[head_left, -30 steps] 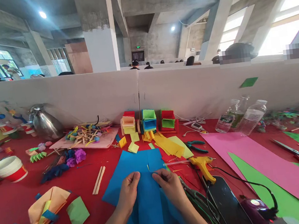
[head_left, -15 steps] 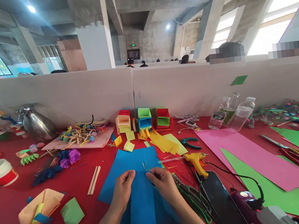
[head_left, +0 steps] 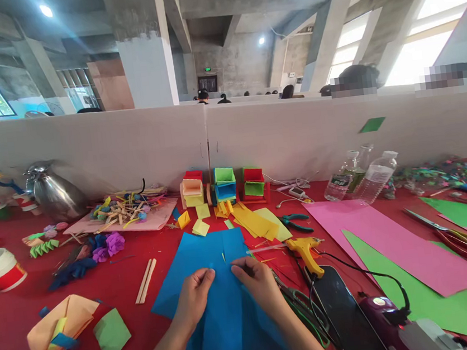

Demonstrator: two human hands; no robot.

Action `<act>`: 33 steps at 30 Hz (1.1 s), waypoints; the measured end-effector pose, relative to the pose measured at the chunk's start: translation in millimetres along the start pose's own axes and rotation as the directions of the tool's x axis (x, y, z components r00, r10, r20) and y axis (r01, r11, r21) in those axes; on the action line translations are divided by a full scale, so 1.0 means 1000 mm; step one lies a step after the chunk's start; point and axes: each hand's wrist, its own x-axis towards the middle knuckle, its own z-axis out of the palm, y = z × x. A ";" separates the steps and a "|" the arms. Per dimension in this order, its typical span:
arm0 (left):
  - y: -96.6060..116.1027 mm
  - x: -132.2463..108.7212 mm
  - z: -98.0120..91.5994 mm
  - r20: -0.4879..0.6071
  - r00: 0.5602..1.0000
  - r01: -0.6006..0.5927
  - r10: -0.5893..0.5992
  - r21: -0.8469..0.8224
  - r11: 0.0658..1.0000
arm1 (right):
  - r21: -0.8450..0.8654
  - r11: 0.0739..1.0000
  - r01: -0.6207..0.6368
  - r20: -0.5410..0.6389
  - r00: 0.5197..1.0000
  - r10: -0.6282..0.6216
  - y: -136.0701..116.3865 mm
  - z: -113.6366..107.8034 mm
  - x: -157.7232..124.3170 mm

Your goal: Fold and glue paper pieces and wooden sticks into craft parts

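Both hands hold a strip of blue paper (head_left: 223,322) by its far end, over a larger blue paper sheet (head_left: 184,259) on the red table. My left hand (head_left: 196,294) pinches the strip's left corner between thumb and fingers. At the right corner, my right hand (head_left: 257,284) is closed the same way, thumb against fingertips. The strip runs down toward me between my forearms, its near end slightly raised and bent. Just right of my right hand lie green-handled scissors (head_left: 301,302), partly hidden by that hand.
A yellow glue gun (head_left: 305,254) and a black phone (head_left: 348,313) with cords lie to the right. Pink paper (head_left: 397,246) and green paper (head_left: 437,300) lie beyond. Small paper boxes (head_left: 225,184) stand by the partition. Wooden sticks (head_left: 145,280) and a folded paper model (head_left: 58,335) are left.
My hands have spread slightly apart, the right one shifting a little to the right. The blue strip has widened between them and its near end has skewed.
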 end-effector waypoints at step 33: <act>0.015 -0.010 -0.050 0.632 0.747 0.238 -0.207 0.036 0.971 | -0.292 0.952 0.095 -0.283 0.942 -0.180 -0.008 -0.034 0.005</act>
